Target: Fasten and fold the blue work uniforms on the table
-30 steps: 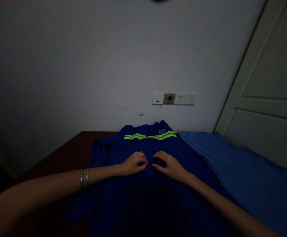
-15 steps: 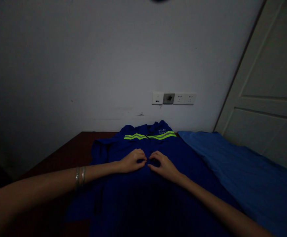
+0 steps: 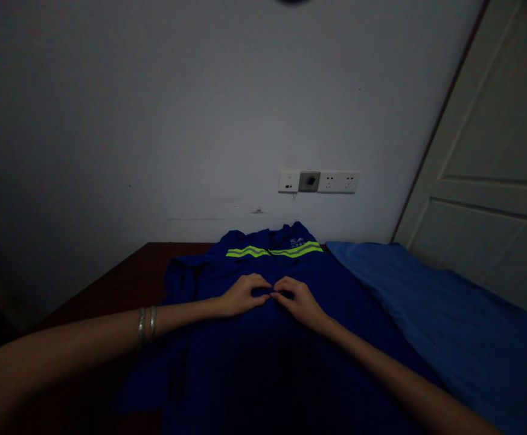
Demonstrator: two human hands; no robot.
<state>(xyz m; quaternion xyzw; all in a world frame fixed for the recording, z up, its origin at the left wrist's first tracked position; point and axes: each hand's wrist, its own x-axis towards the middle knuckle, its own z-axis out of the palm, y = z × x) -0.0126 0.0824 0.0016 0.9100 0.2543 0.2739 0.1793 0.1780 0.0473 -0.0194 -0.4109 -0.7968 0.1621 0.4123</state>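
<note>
A dark blue work jacket (image 3: 227, 362) with two yellow-green stripes across the chest lies spread on a dark brown table (image 3: 122, 275). My left hand (image 3: 244, 294) and my right hand (image 3: 298, 300) meet at the jacket's front line, just below the stripes. Both hands have curled fingers pinching the cloth there, fingertips almost touching each other. Two metal bangles sit on my left wrist. The room is dim, so what lies between the fingertips is too small to make out.
A lighter blue cloth (image 3: 430, 302) covers the right side beside the jacket. Wall sockets (image 3: 320, 181) sit on the grey wall behind. A white panelled door (image 3: 494, 181) stands at the right. The table's left edge drops into dark floor.
Both hands have crept a little farther up the jacket's front and come closer together; their fingertips now nearly touch. The jacket itself has barely shifted.
</note>
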